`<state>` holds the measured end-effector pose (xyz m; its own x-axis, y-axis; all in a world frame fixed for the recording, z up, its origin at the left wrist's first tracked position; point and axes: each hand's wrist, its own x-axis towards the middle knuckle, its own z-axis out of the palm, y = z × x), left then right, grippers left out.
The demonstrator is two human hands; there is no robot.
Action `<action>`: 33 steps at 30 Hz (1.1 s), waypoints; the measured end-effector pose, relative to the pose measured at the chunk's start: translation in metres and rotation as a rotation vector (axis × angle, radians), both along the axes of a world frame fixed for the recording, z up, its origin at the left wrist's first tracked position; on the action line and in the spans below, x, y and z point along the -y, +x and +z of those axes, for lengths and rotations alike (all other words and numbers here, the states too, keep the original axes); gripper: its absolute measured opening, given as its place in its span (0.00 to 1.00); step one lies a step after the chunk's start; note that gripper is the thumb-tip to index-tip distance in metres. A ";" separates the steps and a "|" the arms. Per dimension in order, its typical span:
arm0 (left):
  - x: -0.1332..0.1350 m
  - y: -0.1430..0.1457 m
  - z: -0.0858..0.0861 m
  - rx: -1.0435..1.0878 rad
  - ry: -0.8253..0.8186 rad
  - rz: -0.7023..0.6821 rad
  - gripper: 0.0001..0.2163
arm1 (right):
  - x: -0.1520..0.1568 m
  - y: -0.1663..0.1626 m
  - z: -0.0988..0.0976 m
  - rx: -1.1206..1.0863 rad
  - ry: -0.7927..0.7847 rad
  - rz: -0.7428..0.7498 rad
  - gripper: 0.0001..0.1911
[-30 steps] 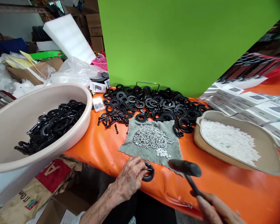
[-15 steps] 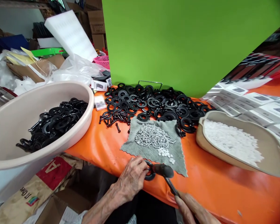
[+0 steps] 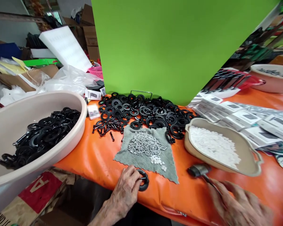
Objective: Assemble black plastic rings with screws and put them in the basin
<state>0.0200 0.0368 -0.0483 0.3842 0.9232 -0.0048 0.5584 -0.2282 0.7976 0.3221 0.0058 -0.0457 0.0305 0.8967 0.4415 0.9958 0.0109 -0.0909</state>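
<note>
My left hand [image 3: 125, 191] pinches a black ring part [image 3: 143, 180] against the orange table [image 3: 99, 160], at the near edge of a grey cloth [image 3: 146, 158]. On the cloth lie a heap of silver screws [image 3: 144, 144] and a few small white pieces [image 3: 157, 160]. My right hand [image 3: 238, 204] rests low at the right, blurred, its fingers over the handle of a small black hammer [image 3: 199, 170] whose head lies on the table.
A large pile of black rings [image 3: 143, 110] and black pins [image 3: 106, 125] lies behind the cloth. A beige basin [image 3: 19, 113] at the left holds assembled black parts. A beige tray [image 3: 247, 163] of white pieces sits at the right, with white boxes [image 3: 235, 116] behind.
The hammer swung left onto the ring under my left hand, then moved away to the right and now lies on the table. The camera view shifted to the right.
</note>
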 end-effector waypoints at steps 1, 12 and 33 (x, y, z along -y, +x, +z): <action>0.000 0.000 0.001 0.012 -0.007 0.011 0.09 | -0.009 -0.013 0.002 -0.011 0.024 0.124 0.11; -0.008 -0.009 0.033 0.385 -0.389 0.154 0.10 | -0.104 -0.066 -0.020 0.104 -0.074 0.238 0.12; 0.013 -0.001 0.000 -0.021 0.144 0.250 0.07 | -0.025 -0.134 -0.005 -0.362 -0.050 0.482 0.14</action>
